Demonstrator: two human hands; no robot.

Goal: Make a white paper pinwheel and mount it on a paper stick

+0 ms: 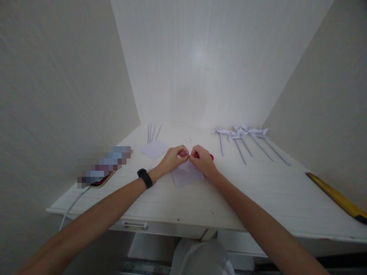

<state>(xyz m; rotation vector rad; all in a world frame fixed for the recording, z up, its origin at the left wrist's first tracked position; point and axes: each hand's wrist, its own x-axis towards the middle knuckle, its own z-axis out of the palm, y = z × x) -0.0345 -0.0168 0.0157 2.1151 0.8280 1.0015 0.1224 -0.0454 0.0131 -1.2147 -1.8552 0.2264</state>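
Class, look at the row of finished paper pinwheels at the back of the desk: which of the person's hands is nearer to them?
Right. The right hand pinches the folded paper just left of the paper pinwheels; the left hand sits farther left, beyond it.

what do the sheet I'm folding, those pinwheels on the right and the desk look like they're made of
Sheet: thin matte pale paper, bending under both hands. Pinwheels: seemingly the same white paper, with folded blades and rolled sticks. Desk: looks like wood or laminate with a whitewashed finish, faint grain lines showing.
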